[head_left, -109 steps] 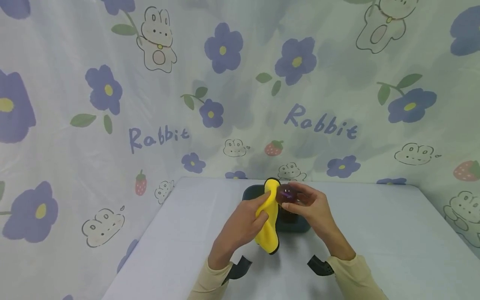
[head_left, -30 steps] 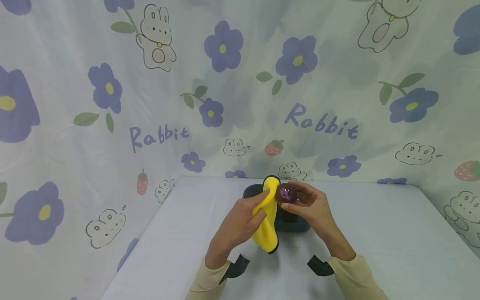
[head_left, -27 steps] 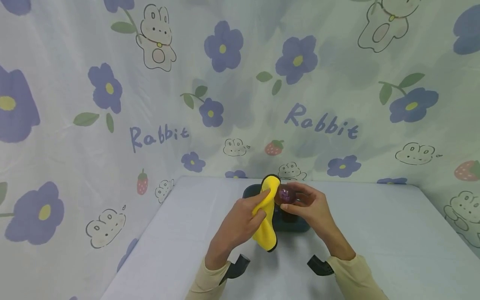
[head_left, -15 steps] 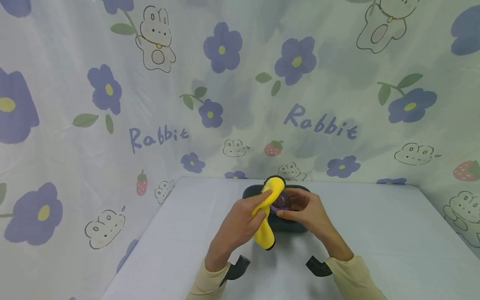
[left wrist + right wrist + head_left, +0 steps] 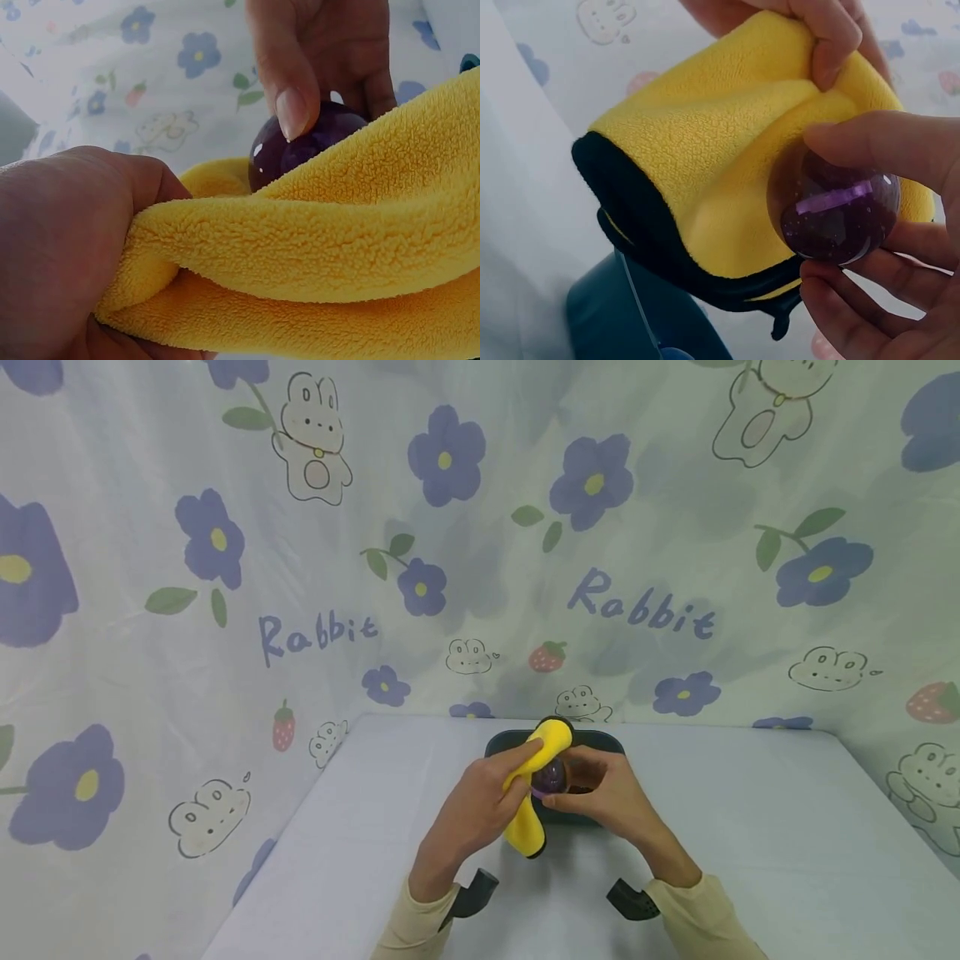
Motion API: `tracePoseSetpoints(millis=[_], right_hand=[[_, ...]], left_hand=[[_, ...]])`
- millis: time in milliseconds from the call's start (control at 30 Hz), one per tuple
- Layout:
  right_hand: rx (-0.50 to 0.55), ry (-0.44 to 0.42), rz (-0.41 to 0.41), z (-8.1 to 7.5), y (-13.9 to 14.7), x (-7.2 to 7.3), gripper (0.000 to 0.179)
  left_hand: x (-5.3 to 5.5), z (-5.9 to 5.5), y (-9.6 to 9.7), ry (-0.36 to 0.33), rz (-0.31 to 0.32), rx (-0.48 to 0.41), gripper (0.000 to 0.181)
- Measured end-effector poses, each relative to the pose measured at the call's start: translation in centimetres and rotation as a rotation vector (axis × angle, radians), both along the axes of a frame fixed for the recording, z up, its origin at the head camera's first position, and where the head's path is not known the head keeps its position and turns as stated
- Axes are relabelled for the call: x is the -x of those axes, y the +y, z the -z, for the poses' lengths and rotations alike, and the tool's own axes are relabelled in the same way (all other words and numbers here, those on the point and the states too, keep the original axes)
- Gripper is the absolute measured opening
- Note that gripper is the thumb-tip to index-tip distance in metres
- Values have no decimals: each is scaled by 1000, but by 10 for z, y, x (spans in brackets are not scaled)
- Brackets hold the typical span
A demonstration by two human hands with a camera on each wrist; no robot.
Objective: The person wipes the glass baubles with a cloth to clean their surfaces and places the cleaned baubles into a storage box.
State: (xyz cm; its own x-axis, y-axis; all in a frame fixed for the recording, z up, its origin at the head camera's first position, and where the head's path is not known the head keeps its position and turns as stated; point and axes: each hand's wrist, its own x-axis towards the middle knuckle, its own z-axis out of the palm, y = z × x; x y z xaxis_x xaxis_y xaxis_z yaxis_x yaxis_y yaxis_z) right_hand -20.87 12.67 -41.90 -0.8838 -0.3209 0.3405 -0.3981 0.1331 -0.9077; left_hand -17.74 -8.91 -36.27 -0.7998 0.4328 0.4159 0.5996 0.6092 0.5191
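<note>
My left hand (image 5: 480, 802) grips a fluffy yellow towel (image 5: 527, 831) with dark edging, bunched between thumb and fingers. My right hand (image 5: 611, 789) holds a glossy, see-through purple ball (image 5: 836, 202) between its thumb and fingertips. In the right wrist view the ball lies against the towel's yellow side, with the dark hem (image 5: 641, 202) hanging to the left. Folds of the towel hide the lower part of the ball in the left wrist view. Both hands are above a dark teal bin (image 5: 600, 817).
The teal bin stands on a white-covered table (image 5: 750, 810), and a small rounded bluish thing (image 5: 676, 353) shows inside it. Behind the table hangs a curtain (image 5: 510, 552) printed with flowers and rabbits. A black curved mount sits at each wrist.
The right hand and the ball have moved left and slightly down, closer to the left hand. The towel's upper end now leans further right. The left hand has barely moved.
</note>
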Motion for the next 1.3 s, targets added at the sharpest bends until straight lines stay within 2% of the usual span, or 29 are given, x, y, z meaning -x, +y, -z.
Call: tracePoseSetpoints(millis=[333, 500, 800, 967, 1167, 1300], right_hand=[[26, 31, -51, -7, 3, -6, 55], [75, 32, -65, -8, 4, -7, 55], [162, 39, -62, -9, 3, -6, 55], [226, 27, -18, -9, 5, -6, 54], [253, 11, 71, -11, 6, -5, 55], [267, -9, 86, -11, 7, -4, 57]], left_hand=[[4, 0, -6, -90, 0, -25, 51], [6, 1, -8, -92, 8, -52, 52], [6, 0, -8, -72, 5, -41, 51], [5, 0, -7, -77, -3, -18, 50], [2, -3, -5, -107, -1, -10, 47], [0, -4, -5, -102, -2, -5, 49]])
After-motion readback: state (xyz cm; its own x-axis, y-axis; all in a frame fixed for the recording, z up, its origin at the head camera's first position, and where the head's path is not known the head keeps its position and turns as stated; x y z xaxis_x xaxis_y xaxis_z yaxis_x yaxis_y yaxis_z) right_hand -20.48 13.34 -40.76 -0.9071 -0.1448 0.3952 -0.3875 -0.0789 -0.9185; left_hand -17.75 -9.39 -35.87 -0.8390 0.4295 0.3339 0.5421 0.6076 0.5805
